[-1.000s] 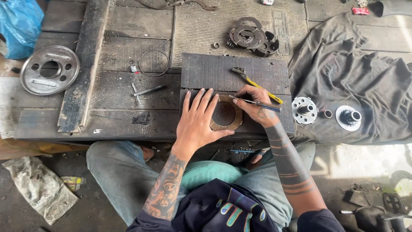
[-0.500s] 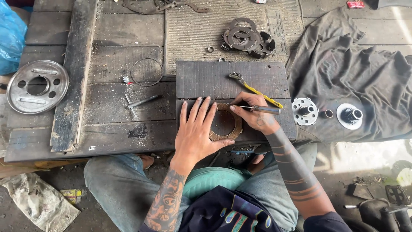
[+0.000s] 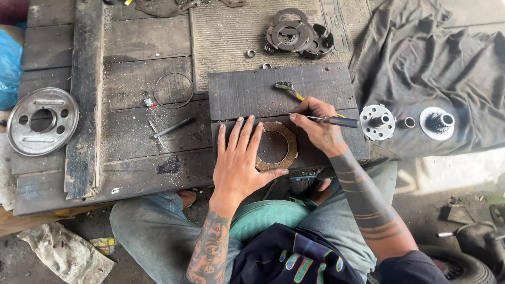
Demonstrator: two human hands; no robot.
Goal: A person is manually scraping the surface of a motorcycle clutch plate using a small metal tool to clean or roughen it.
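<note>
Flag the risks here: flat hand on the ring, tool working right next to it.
The tool in the right hand points toward the left hand pinning the brown ring; a slip could jab those fingers. The ring lies near the front edge of the dark board, so it could slide off.

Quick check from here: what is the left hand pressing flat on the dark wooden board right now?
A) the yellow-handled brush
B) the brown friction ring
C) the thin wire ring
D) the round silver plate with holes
B: the left hand lies spread on the brown friction ring on the dark wooden board, while the right hand holds a slim tool beside it.
</note>
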